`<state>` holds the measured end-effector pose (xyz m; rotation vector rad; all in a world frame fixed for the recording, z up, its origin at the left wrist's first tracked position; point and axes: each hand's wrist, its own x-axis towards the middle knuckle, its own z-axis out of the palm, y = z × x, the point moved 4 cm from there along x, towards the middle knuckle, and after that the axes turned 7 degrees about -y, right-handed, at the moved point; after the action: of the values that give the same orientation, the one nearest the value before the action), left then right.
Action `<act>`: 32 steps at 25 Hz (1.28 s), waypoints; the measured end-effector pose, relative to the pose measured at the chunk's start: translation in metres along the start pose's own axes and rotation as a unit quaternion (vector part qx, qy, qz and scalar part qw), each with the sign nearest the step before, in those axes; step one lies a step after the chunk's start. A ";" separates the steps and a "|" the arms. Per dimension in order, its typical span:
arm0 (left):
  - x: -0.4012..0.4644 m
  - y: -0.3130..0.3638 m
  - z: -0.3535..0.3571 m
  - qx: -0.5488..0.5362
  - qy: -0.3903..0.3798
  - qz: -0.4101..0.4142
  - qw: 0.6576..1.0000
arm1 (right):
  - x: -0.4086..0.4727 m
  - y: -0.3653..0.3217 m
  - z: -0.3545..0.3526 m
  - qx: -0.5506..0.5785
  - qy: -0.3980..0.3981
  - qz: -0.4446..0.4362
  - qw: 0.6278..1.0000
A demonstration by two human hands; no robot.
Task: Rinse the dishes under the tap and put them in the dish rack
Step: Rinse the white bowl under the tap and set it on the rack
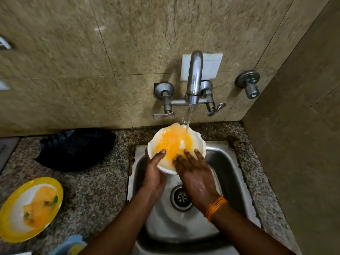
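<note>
White bowl [176, 147] (yellow-smeared inside) tilted under tap [194, 78], seemingly filling.

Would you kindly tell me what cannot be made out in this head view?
- Dish rack: not in view.
- Blue dish: cut off by the bottom edge.
- Underside of the bowl: hidden behind the left hand.
- Dark cloth: too dark and blurred to identify.
- Right hand fingertips: lost in the bowl's yellow water.

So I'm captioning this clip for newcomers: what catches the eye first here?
The white bowl smeared bright orange, held over the steel sink under the running tap: left hand grips its rim, right hand rubs inside. A dirty yellow-rimmed plate waits on the left counter.
</note>
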<state>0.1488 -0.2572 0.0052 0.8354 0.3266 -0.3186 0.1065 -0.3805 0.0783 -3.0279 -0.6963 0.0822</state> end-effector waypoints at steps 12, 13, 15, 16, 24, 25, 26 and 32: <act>0.020 0.039 -0.023 0.153 -0.098 -0.138 0.974 | -0.001 0.017 0.022 -0.004 -0.189 -0.077 0.979; 0.018 0.039 -0.028 0.152 -0.096 -0.143 0.973 | -0.009 0.015 0.022 0.008 -0.156 -0.100 0.983; 0.016 0.036 -0.033 0.145 -0.090 -0.149 0.974 | -0.027 0.012 0.021 0.004 -0.056 -0.117 0.992; 0.015 0.034 -0.031 0.137 -0.093 -0.150 0.975 | -0.035 0.010 0.023 0.003 0.003 -0.121 0.993; 0.021 0.018 -0.025 0.083 -0.057 -0.093 0.991 | -0.049 -0.013 0.037 0.543 0.136 0.106 0.822; 0.020 0.013 -0.032 0.108 -0.034 -0.100 0.989 | -0.048 -0.013 0.042 0.613 0.117 0.153 0.767; 0.018 0.008 -0.039 0.141 -0.012 -0.108 0.984 | -0.048 -0.012 0.047 0.660 0.103 0.193 0.719; 0.014 -0.006 -0.062 0.251 0.030 -0.147 0.956 | -0.048 -0.005 0.061 0.737 0.044 0.268 0.620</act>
<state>0.1496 -0.2157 -0.0432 1.3015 0.4359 -0.6734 0.0575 -0.3959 0.0199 -1.4361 0.3128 0.3151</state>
